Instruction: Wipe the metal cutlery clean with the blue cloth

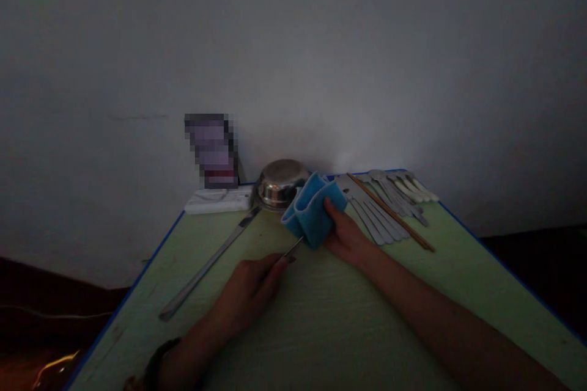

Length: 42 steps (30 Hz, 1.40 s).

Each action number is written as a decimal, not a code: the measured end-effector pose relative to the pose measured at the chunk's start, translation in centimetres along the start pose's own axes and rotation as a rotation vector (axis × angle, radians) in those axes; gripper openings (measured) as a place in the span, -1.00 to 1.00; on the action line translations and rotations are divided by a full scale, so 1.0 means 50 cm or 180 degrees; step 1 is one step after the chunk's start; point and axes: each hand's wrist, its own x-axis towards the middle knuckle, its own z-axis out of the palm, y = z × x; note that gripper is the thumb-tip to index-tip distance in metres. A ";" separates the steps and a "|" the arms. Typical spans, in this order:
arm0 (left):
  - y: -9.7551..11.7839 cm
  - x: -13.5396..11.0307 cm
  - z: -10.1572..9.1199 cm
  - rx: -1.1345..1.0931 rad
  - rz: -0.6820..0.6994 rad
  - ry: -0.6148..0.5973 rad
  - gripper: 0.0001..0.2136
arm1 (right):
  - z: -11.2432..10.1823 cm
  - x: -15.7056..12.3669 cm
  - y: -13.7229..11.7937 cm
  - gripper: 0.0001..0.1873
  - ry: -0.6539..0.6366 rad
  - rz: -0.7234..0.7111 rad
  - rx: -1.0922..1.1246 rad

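My left hand [259,281] is closed around the handle of a thin metal utensil [294,247], and the utensil's other end is hidden in a folded blue cloth [316,211]. That cloth is in my right hand [342,229], thumb on its near face and the other fingers mostly behind it. Both hands are above the middle of the table. To the left of my left hand lies a long, flat metal utensil [211,263], shaped like a table knife, pointing toward an upturned steel bowl [282,180].
Right of the cloth, metal cutlery [376,220], wooden chopsticks [389,211] and white-handled utensils [415,188] lie in a row. A white power strip [220,200] sits at the back left, below a blurred-out phone-like screen [213,149] leaning by the wall. Blue edging borders the green table [330,330].
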 end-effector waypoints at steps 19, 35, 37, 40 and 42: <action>-0.008 -0.002 -0.001 -0.1403 -0.0641 -0.0184 -0.61 | 0.003 0.006 0.004 -0.69 0.0339 -0.0140 0.0001; 0.003 -0.006 -0.009 -0.1143 -0.0414 -0.0337 -0.61 | 0.006 0.010 0.010 -0.65 0.1059 -0.0582 0.0230; 0.004 -0.008 -0.008 -0.1025 -0.0379 -0.0327 -0.61 | 0.005 0.013 0.005 -0.64 0.1091 -0.0625 0.0434; 0.004 -0.008 -0.005 -0.0889 -0.0427 -0.0186 -0.61 | 0.003 0.013 0.003 -0.68 0.1007 -0.0557 0.0340; 0.003 -0.006 -0.002 -0.0874 -0.0469 -0.0121 -0.62 | 0.003 0.010 0.005 -0.70 0.0830 -0.0477 0.0089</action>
